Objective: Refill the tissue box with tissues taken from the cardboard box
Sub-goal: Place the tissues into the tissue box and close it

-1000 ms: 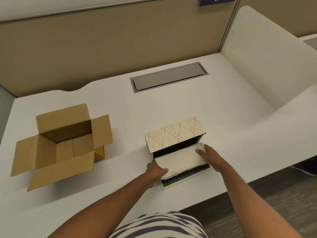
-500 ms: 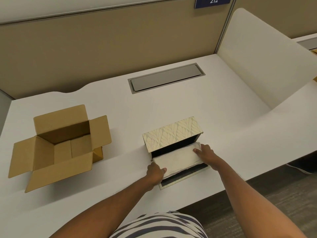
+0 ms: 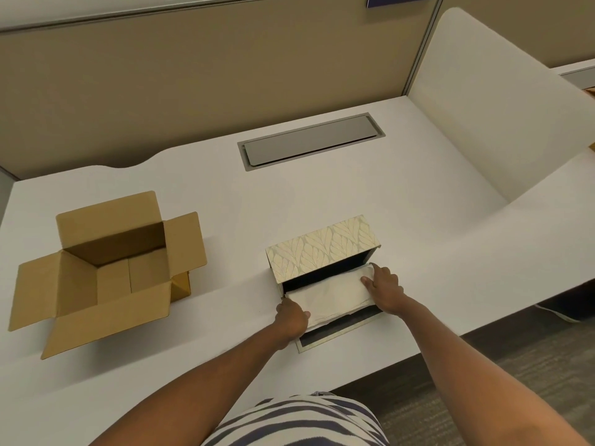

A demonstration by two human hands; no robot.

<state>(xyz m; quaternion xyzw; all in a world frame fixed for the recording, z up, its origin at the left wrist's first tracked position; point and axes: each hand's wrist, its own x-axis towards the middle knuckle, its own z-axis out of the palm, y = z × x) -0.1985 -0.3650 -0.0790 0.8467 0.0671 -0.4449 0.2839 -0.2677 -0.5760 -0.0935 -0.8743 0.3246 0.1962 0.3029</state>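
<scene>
Insertion of the tissue stack [image 3: 328,296] into the tissue box [image 3: 322,249] is the step I judge to be in hand. From my remote station I see the tissue box lying on its side on the white bench [image 3: 322,194], leaf-patterned face up, open side toward the person, with its flap [image 3: 341,329] laid flat on the bench in front of it. The stack sits partly inside the dark opening and partly over the flap. My left hand [image 3: 291,318] grasps the near-left corner of the stack, thumb on top. My right hand [image 3: 384,289] presses flat on the right end of the stack, fingers spread; I cannot tell whether any fingers curl beneath it. The cardboard box [image 3: 106,275] stands well apart to the left, all four flaps open; its visible interior shows no tissues, so I judge this to be the last or only load. The next move calls for an even push from both hands so the stack slides fully in without buckling or catching on the opening edge, after which the flap must be folded up to close the box. No brand or label is visible on either box. A dark blue sign [image 3: 399,0] on the partition is cut off by the frame edge; its white characters cannot be read.
</scene>
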